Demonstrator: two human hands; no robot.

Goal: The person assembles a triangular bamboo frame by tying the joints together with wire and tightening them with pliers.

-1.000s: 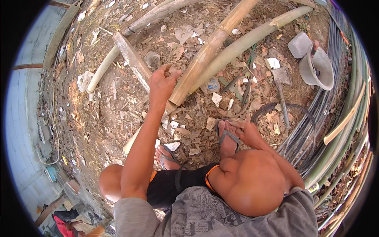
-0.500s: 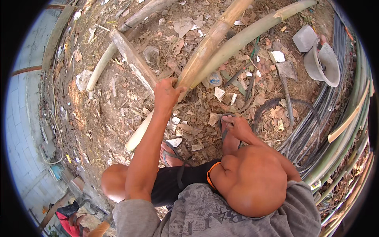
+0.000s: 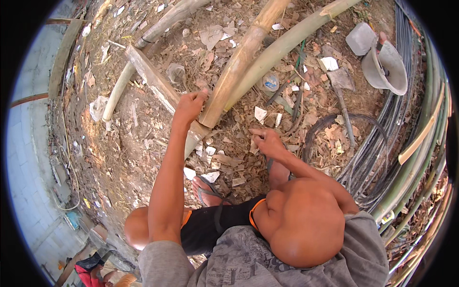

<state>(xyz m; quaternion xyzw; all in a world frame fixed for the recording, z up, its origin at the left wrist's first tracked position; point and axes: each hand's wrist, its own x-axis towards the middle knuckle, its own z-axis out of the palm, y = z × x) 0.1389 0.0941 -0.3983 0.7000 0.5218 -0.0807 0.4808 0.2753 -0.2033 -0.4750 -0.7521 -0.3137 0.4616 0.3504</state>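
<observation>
My left hand (image 3: 191, 106), its fingers curled closed, is over a rough wooden plank (image 3: 154, 79) lying on the ground. Whatever may be inside its fingers is hidden. Just right of it is the cut lower end of a thick brown bamboo pole (image 3: 234, 79). A greener bamboo pole (image 3: 287, 48) runs beside the brown one, passing behind it. Part of a pale pole (image 3: 191, 142) shows below the plank, beside my left forearm. My right hand (image 3: 267, 142) is open above the leaf litter near my right foot, index finger stretched toward the left, holding nothing.
A trowel-like tool (image 3: 341, 91) lies to the right. Beyond it stand a grey bucket (image 3: 387, 67) and coils of black cable or pipe (image 3: 373, 162). Long bamboo poles (image 3: 420, 158) line the right edge. A block wall (image 3: 28, 162) is at left.
My left hand has come off the brown pole's end and moved left over the plank. My right hand has moved left and away from my foot, its index finger now extended.
</observation>
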